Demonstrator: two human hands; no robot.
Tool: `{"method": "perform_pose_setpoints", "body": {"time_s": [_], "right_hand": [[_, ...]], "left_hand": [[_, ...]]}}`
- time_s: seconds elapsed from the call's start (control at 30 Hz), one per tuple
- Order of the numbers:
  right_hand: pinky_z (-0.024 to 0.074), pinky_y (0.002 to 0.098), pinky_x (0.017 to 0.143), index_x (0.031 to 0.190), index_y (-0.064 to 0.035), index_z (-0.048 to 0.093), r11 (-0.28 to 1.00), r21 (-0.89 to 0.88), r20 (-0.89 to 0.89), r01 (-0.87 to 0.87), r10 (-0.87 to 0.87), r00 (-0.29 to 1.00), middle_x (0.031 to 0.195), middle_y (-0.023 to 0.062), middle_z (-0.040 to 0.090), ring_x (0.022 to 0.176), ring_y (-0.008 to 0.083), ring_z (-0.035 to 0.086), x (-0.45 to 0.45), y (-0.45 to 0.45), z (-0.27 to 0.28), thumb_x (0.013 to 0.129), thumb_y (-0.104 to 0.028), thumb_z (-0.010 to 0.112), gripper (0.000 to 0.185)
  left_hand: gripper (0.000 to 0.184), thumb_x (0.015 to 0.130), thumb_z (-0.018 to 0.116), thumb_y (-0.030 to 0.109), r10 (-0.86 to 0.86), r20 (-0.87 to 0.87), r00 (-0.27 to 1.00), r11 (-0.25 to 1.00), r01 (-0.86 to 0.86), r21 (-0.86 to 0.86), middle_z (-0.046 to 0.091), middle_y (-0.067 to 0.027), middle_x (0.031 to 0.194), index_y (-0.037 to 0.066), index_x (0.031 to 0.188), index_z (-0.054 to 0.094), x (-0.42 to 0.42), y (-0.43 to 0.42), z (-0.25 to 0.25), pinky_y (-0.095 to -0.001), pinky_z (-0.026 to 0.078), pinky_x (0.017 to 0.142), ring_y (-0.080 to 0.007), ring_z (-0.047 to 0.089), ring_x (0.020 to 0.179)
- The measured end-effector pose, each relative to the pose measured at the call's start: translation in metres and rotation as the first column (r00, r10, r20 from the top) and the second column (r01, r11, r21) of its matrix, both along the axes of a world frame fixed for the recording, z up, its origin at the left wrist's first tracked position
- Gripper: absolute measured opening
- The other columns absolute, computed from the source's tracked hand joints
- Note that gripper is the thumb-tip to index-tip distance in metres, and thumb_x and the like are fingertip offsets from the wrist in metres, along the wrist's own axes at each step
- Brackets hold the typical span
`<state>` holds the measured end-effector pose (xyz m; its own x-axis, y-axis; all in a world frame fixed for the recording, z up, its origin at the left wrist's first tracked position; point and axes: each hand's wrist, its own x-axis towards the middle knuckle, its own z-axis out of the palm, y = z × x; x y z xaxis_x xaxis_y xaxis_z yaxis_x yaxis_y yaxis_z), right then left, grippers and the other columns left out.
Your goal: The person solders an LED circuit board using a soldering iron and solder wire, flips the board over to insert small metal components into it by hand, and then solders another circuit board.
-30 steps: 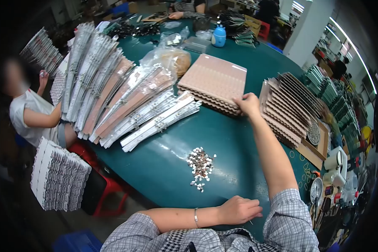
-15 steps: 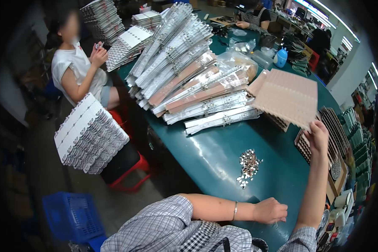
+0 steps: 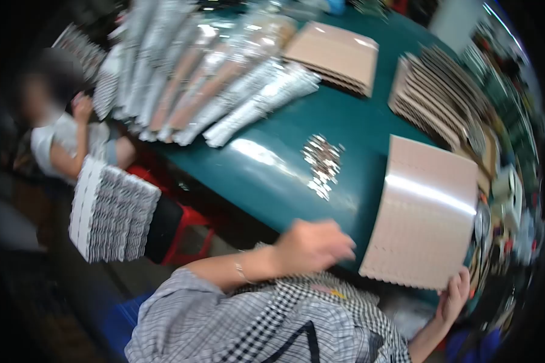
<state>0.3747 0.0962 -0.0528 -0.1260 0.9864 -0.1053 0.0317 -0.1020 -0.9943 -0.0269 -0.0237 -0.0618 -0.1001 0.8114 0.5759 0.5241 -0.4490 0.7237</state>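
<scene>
A pale pink sheet with a scalloped edge [image 3: 422, 212] hangs over the near right part of the table, a bright streak of glare across it. My right hand [image 3: 455, 297] grips its lower right corner. My left hand [image 3: 313, 247], blurred by motion, is raised near the table's front edge with its fingers curled; whether it holds something small cannot be made out. Beyond it lies a pile of small shiny pieces [image 3: 323, 164]. Further back sits a stack of similar pink sheets [image 3: 336, 55].
Fanned bundles of silvery and pink strips [image 3: 206, 78] cover the table's back left. More sheets [image 3: 427, 97] stand at the right beside tools and containers. A person in white [image 3: 66, 145] sits at the left. A white stack [image 3: 115, 212] rests on a red stool [image 3: 194, 233].
My right hand has brought the pink sheet from the stack toward me, to the near right. My left hand has risen from the table's edge. The view has also shifted.
</scene>
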Motion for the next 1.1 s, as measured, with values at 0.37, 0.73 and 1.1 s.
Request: {"method": "perform_pose_setpoints", "body": {"time_s": [0.37, 0.73, 1.1], "right_hand": [[0.047, 0.0262, 0.055, 0.098, 0.0008, 0.061, 0.994, 0.105, 0.545, 0.024, -0.078, 0.835, 0.076, 0.0054, 0.062, 0.061, 0.0133, 0.056, -0.039, -0.013, -0.043, 0.082, -0.003, 0.069, 0.019], [0.0481, 0.0345, 0.074, 0.093, 0.0, 0.067, 0.923, 0.341, 0.778, -0.178, -0.171, 0.605, 0.088, 0.0112, 0.061, 0.083, 0.0276, 0.059, -0.049, -0.021, -0.031, 0.072, 0.0, 0.074, 0.022], [0.0511, 0.0306, 0.057, 0.089, -0.0028, 0.069, 0.646, 0.678, 0.417, -0.351, 0.056, 0.907, 0.078, 0.0088, 0.062, 0.068, 0.0228, 0.062, -0.133, -0.04, 0.01, 0.063, 0.004, 0.078, 0.028]], "left_hand": [[0.009, 0.08, 0.07, -0.002, 0.387, -0.212, 0.897, 0.88, -0.428, -0.206, 0.057, -0.0068, 0.073, 0.001, 0.088, 0.07, -0.029, 0.044, -0.028, -0.0276, 0.041, 0.055, -0.0148, 0.052, 0.061], [0.011, 0.077, 0.071, 0.001, 0.3, -0.397, 0.867, 0.87, -0.419, -0.26, 0.062, -0.0114, 0.082, 0.001, 0.088, 0.068, -0.032, 0.079, -0.043, -0.033, 0.048, 0.064, -0.0257, 0.061, 0.071], [0.012, 0.097, 0.056, 0.011, 0.314, 0.906, 0.285, 0.427, 0.81, -0.403, 0.052, 0.0043, 0.069, 0.002, 0.102, 0.061, 0.078, 0.042, 0.011, -0.0178, 0.024, 0.043, -0.0017, 0.032, 0.05]]}}
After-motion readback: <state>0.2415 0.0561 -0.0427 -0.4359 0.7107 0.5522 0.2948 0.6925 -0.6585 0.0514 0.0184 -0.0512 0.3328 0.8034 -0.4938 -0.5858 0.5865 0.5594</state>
